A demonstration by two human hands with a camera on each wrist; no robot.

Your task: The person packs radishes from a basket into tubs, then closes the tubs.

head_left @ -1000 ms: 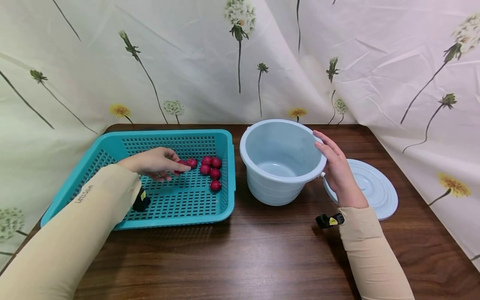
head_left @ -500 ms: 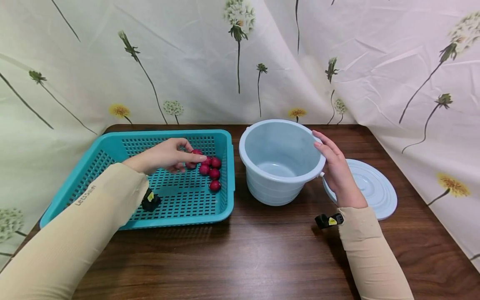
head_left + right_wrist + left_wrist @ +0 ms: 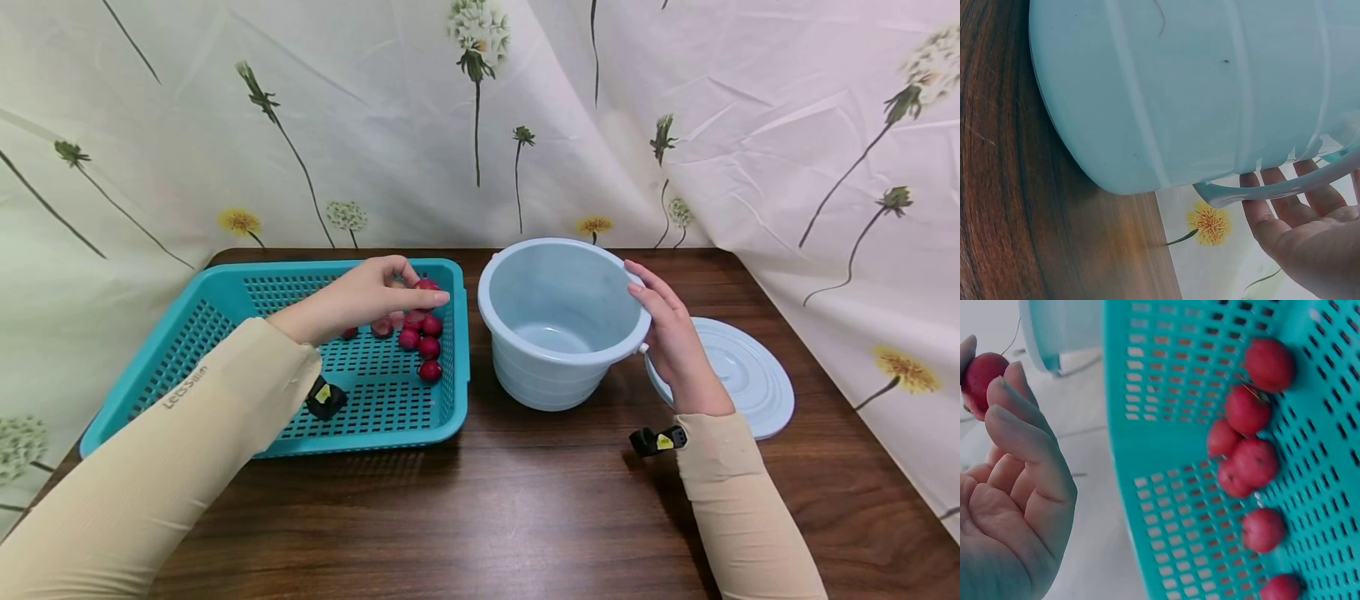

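Nearest are the two beige cloth sleeves (image 3: 187,450), the left one with small dark letters, and at each wrist is a small black device (image 3: 658,440) with a yellow mark. Between the sleeves lies the dark brown wood-grain table (image 3: 487,517).

The left hand (image 3: 363,297) is nearly closed at its tips: thumb and fingers pinch one small, round, red fruit (image 3: 982,381), while the other fingers bend loosely. This fruit is held raised, over the far right corner of the rectangular turquoise plastic basket (image 3: 345,447) with slotted walls. Under and beside the hand, seven more red fruits (image 3: 1263,529) lie on the basket floor, most of them grouped at its right end.

The right hand (image 3: 672,337) is partly closed on the rim of the round light-blue plastic bucket (image 3: 551,383), at its right side; the fingers touch the outer wall, and the curved light-blue handle (image 3: 1285,187) passes across them. The bucket stands just beside the basket, between the two hands.

Partly behind the right hand, the round light-blue lid (image 3: 753,375) lies on the table. Farthest is the white cloth (image 3: 375,125) printed with dandelions.
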